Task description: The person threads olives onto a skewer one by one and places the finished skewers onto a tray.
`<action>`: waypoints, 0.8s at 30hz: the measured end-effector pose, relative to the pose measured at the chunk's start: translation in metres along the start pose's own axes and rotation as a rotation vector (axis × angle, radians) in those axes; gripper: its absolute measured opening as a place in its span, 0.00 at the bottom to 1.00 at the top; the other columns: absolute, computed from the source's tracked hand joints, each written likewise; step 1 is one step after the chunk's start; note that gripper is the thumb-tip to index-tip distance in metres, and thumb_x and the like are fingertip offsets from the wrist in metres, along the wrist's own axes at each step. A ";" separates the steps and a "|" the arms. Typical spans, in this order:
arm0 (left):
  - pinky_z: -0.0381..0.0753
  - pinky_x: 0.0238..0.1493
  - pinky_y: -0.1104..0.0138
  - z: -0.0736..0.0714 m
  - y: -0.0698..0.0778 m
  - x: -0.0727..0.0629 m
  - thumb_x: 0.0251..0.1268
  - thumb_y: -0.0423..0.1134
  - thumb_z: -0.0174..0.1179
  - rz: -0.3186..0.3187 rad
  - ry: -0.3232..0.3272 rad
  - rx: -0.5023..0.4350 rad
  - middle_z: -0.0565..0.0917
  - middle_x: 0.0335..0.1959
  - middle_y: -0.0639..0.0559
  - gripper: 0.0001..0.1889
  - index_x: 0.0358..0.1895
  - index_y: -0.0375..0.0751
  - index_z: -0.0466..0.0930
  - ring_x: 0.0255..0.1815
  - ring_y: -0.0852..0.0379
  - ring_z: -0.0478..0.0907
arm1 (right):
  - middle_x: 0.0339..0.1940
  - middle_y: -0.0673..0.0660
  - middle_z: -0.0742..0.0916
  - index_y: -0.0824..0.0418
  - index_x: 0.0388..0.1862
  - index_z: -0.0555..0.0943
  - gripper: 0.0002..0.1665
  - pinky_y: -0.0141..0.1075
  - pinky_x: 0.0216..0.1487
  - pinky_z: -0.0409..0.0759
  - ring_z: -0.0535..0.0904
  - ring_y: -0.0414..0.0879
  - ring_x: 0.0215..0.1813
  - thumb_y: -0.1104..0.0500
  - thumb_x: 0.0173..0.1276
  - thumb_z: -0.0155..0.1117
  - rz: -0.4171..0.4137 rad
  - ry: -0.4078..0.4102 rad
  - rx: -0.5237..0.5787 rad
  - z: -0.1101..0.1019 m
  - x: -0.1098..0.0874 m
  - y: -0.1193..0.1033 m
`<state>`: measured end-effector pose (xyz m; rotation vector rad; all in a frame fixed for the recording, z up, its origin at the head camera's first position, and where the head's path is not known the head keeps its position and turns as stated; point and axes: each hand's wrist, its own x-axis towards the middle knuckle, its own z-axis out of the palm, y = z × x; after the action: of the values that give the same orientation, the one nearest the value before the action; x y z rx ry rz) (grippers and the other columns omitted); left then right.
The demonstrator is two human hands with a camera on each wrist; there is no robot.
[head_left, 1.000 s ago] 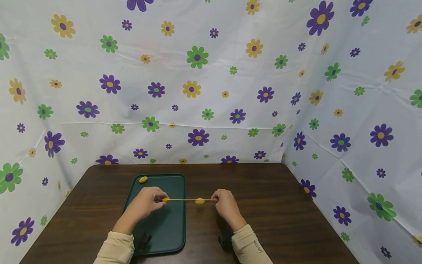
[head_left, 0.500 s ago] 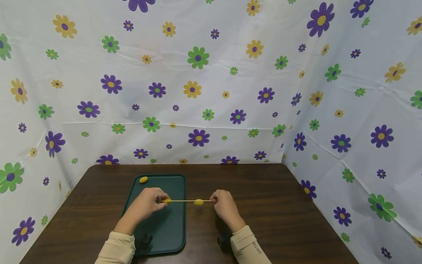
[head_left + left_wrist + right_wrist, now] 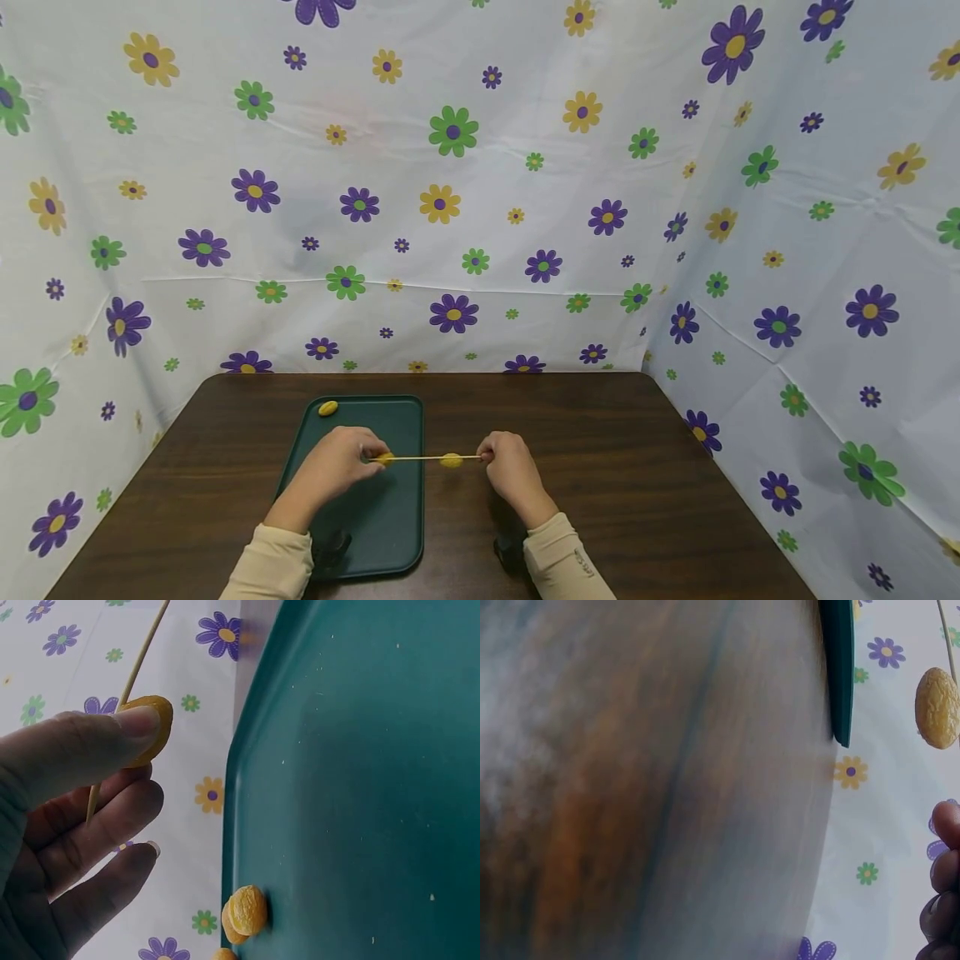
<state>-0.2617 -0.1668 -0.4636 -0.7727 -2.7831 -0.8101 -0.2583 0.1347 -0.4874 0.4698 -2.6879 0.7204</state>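
My left hand (image 3: 337, 462) pinches a wrinkled yellow oval piece (image 3: 161, 731) between thumb and fingers at the left end of a thin wooden skewer (image 3: 427, 457). The skewer's pointed tip sticks out below the thumb in the left wrist view; whether it runs through this piece or beside it, I cannot tell. At the other end, my right hand (image 3: 517, 475) grips the skewer, its fingers curled. A second yellow oval piece (image 3: 451, 460) sits on the skewer close to the right hand. The skewer lies nearly level above the tray's right edge and the table.
Under the left hand is a dark green tray (image 3: 375, 533). More yellow pieces (image 3: 249, 909) lie in its far left corner. The brown wooden table (image 3: 637, 500) extends right of the tray. Flower-patterned white cloth (image 3: 495, 233) hangs behind the table and along its sides.
The left hand and its yellow piece have shifted slightly right, so the gap between the two pieces along the skewer is a little smaller. Both hands keep their hold.
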 end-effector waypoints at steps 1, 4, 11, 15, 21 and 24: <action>0.80 0.34 0.69 0.000 0.000 0.000 0.54 0.33 0.76 -0.003 -0.002 0.008 0.83 0.31 0.65 0.07 0.35 0.48 0.90 0.32 0.67 0.78 | 0.27 0.49 0.86 0.59 0.24 0.87 0.17 0.43 0.40 0.84 0.85 0.50 0.36 0.80 0.54 0.67 -0.004 0.002 -0.002 0.000 0.000 0.000; 0.80 0.34 0.69 0.001 0.001 0.001 0.54 0.34 0.76 -0.019 -0.010 0.026 0.83 0.31 0.66 0.07 0.35 0.49 0.90 0.32 0.67 0.78 | 0.27 0.49 0.87 0.59 0.25 0.87 0.17 0.44 0.41 0.84 0.85 0.50 0.36 0.80 0.54 0.68 -0.013 0.007 -0.007 0.001 0.000 0.000; 0.82 0.35 0.68 0.003 0.003 0.003 0.53 0.34 0.77 -0.021 -0.011 0.047 0.84 0.31 0.66 0.07 0.34 0.50 0.90 0.32 0.67 0.79 | 0.27 0.48 0.86 0.58 0.25 0.88 0.16 0.43 0.41 0.85 0.84 0.49 0.36 0.79 0.55 0.68 -0.010 0.002 -0.006 0.003 0.001 0.000; 0.82 0.36 0.68 0.004 0.004 0.004 0.53 0.34 0.77 -0.015 -0.010 0.047 0.84 0.31 0.66 0.07 0.34 0.50 0.90 0.32 0.67 0.80 | 0.27 0.48 0.86 0.58 0.25 0.88 0.16 0.42 0.41 0.84 0.84 0.48 0.36 0.79 0.56 0.68 -0.008 0.000 0.006 0.003 0.002 0.000; 0.83 0.36 0.67 0.004 0.007 0.006 0.53 0.34 0.77 -0.012 -0.013 0.058 0.84 0.31 0.66 0.07 0.34 0.50 0.90 0.32 0.67 0.80 | 0.27 0.47 0.86 0.59 0.25 0.88 0.15 0.42 0.40 0.84 0.84 0.48 0.36 0.78 0.57 0.67 -0.001 -0.006 0.020 0.002 0.003 -0.002; 0.82 0.36 0.67 0.005 0.008 0.006 0.53 0.35 0.77 -0.006 -0.015 0.065 0.84 0.31 0.66 0.07 0.34 0.50 0.90 0.32 0.67 0.80 | 0.28 0.48 0.86 0.59 0.25 0.88 0.15 0.42 0.40 0.84 0.84 0.48 0.36 0.78 0.57 0.67 0.001 -0.016 0.018 0.001 0.003 -0.004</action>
<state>-0.2631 -0.1555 -0.4623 -0.7621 -2.8107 -0.7146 -0.2598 0.1305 -0.4857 0.4802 -2.6989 0.7444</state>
